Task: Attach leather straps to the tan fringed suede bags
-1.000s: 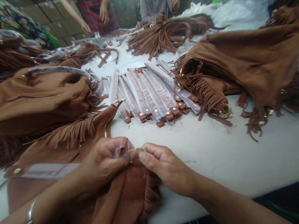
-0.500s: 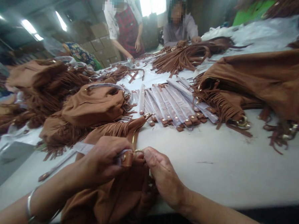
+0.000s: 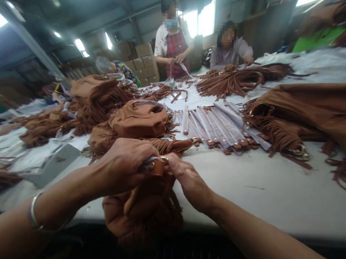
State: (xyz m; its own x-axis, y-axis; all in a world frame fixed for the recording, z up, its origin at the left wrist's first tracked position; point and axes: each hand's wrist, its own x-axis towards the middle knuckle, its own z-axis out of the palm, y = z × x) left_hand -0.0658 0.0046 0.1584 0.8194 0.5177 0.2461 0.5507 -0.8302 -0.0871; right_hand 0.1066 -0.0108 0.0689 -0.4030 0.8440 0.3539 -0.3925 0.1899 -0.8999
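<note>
My left hand (image 3: 127, 164), with a silver bangle at its wrist, is closed around a plastic-wrapped strap whose brown leather end (image 3: 157, 168) shows a gold stud. Pinched between the thumb and fingers of my right hand (image 3: 187, 180) is a gold metal ring (image 3: 165, 159), touching that strap end. Below both hands a brown suede fringed bag (image 3: 146, 205) hangs over the table's front edge. My fingertips partly hide the ring and the strap.
Wrapped straps (image 3: 216, 126) lie in a row mid-table. Fringed bags (image 3: 138, 118) are piled at the left, and a large brown bag (image 3: 313, 106) lies at the right. A grey box (image 3: 53, 165) sits left. Two people (image 3: 173, 44) are across the white table (image 3: 274, 196).
The view has shifted left and tilted up. The strap end now sits against the ring, and my hands are closer together. The standing person across the table has raised both hands, holding a strip.
</note>
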